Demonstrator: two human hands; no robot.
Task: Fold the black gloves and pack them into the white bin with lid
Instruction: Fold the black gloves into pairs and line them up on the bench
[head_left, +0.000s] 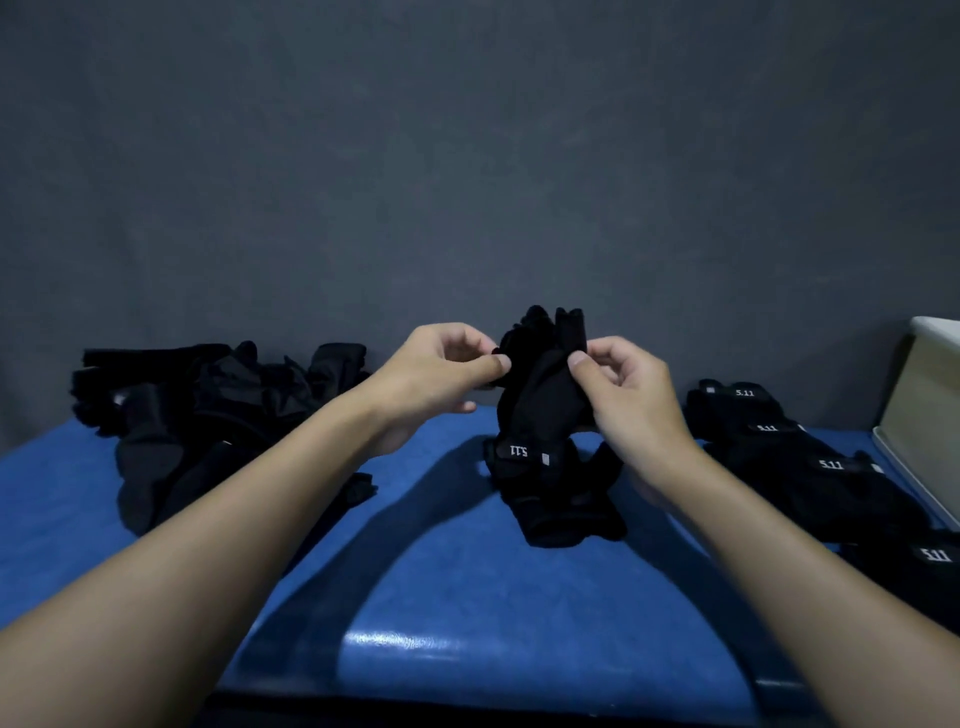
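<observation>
A pair of black gloves (545, 405) hangs above the middle of the blue table (467, 597), fingers up and cuffs with a white logo tag down. My left hand (441, 374) pinches the pair's left edge. My right hand (623, 384) pinches its right edge with thumb and forefinger. A loose heap of black gloves (208, 410) lies at the left. A row of flat black gloves with white logo tags (810, 462) lies at the right. The white bin (924, 415) stands at the right edge, only partly in view.
A dark grey wall rises close behind the table. The table's front edge runs along the bottom of the view. Bare blue surface shows in front of the held gloves, between my forearms.
</observation>
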